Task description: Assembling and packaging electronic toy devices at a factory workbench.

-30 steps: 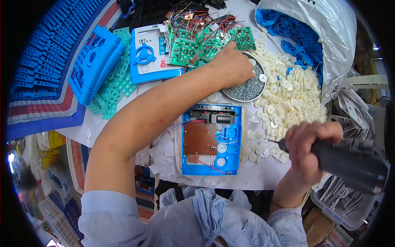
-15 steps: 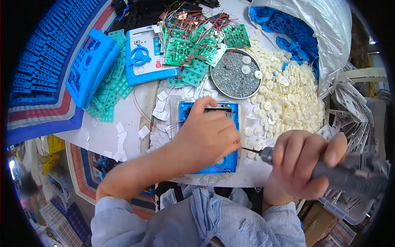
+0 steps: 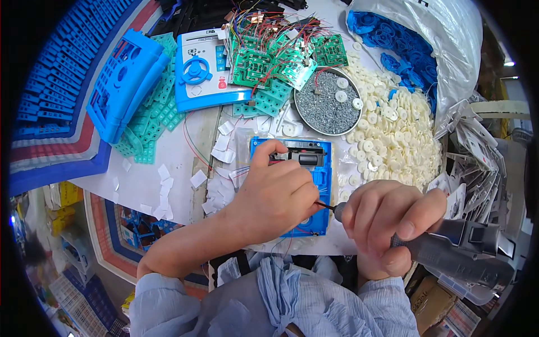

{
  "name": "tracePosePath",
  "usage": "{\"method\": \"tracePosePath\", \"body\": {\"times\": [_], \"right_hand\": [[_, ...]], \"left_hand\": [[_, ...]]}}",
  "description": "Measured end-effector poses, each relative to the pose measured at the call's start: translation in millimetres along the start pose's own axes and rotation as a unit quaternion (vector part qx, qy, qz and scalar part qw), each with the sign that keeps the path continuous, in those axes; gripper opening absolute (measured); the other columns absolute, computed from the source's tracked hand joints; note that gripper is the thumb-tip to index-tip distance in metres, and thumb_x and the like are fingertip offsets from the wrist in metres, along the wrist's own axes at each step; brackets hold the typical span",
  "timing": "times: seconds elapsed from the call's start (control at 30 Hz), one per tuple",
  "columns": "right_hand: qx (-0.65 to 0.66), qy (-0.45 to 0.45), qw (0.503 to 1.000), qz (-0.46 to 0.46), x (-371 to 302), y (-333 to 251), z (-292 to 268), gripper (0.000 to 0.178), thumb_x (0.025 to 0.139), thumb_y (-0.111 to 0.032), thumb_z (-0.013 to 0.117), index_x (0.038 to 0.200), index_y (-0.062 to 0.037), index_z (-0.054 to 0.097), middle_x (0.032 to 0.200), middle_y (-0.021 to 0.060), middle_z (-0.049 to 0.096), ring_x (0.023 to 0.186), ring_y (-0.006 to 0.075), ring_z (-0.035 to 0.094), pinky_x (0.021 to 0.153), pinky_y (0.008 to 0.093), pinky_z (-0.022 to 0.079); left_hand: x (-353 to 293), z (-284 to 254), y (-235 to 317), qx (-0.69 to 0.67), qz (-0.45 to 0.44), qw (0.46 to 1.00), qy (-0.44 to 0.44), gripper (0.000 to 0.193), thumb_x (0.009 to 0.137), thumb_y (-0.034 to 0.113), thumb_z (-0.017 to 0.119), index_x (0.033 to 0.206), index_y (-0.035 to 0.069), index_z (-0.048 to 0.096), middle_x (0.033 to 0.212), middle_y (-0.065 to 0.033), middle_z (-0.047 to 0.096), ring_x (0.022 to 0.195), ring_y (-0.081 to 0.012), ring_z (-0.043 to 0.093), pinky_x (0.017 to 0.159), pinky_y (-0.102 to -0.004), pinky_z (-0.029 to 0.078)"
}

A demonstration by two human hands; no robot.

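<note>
A blue plastic casing with a black inner part lies open on the table in front of me. My left hand rests on top of it, fingers pressed down, covering most of its middle. My right hand is wrapped around a grey electric screwdriver. Its thin bit points left and meets the casing under my left fingers. What the bit touches is hidden by the left hand.
A round metal dish of small screws sits behind the casing. White plastic discs are heaped to its right, green circuit boards with wires behind, blue casings at the left, a bag of blue parts far right.
My left hand came back from the screw dish and settled on the blue casing. My right hand brought the screwdriver in from the right until its bit reached the casing.
</note>
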State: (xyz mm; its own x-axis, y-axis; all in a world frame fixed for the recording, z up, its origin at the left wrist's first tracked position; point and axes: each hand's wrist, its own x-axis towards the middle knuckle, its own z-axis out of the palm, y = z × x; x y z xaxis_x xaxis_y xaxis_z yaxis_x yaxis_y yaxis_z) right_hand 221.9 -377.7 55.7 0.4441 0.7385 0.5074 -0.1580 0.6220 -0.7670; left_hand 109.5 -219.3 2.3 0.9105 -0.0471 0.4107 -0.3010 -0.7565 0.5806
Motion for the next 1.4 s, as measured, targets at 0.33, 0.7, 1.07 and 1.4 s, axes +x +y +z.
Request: {"method": "tracePosePath", "body": {"times": [0.33,0.7,1.07,1.4], "right_hand": [[-0.117,0.155,0.981,-0.018,17,28,-6,0.034,0.087,-0.003,0.07,0.106,-0.006,0.042,0.075,0.0065,0.054,0.064,0.0173,0.056,0.06,0.0345,0.05],[-0.182,0.125,0.975,-0.036,29,51,-29,0.027,0.093,-0.013,0.066,0.103,-0.0097,0.041,0.062,0.0027,0.047,0.053,0.0133,0.045,0.054,0.0318,0.045],[-0.245,0.085,0.966,0.001,22,66,-32,0.026,0.09,-0.009,0.068,0.094,-0.0082,0.042,0.062,0.0044,0.049,0.05,0.0136,0.047,0.051,0.0312,0.045],[-0.188,0.114,0.965,-0.143,64,-10,-42,0.058,0.09,-0.01,0.067,0.137,0.0061,0.038,0.066,0.0041,0.054,0.056,0.0115,0.051,0.056,0.0294,0.046]], "left_hand": [[99,-17,-80,0.113,-0.032,0.993,0.021,0.016,0.085,0.029,0.071,0.089,0.013,0.071,0.086,-0.0042,0.067,0.088,-0.0267,0.062,0.095,-0.0465,0.04],[27,-11,-37,0.016,-0.091,0.996,-0.016,0.03,0.077,0.021,0.075,0.103,0.009,0.066,0.11,-0.0069,0.062,0.107,-0.0282,0.056,0.097,-0.0466,0.036],[3,11,-41,0.001,-0.091,0.996,-0.008,0.035,0.073,0.016,0.077,0.105,0.008,0.065,0.114,-0.0081,0.062,0.111,-0.029,0.057,0.104,-0.0525,0.034],[-3,-42,-10,0.027,-0.045,0.998,0.023,0.032,0.073,0.006,0.077,0.101,0.007,0.059,0.121,-0.0156,0.063,0.105,-0.0366,0.062,0.09,-0.0436,0.05]]}}
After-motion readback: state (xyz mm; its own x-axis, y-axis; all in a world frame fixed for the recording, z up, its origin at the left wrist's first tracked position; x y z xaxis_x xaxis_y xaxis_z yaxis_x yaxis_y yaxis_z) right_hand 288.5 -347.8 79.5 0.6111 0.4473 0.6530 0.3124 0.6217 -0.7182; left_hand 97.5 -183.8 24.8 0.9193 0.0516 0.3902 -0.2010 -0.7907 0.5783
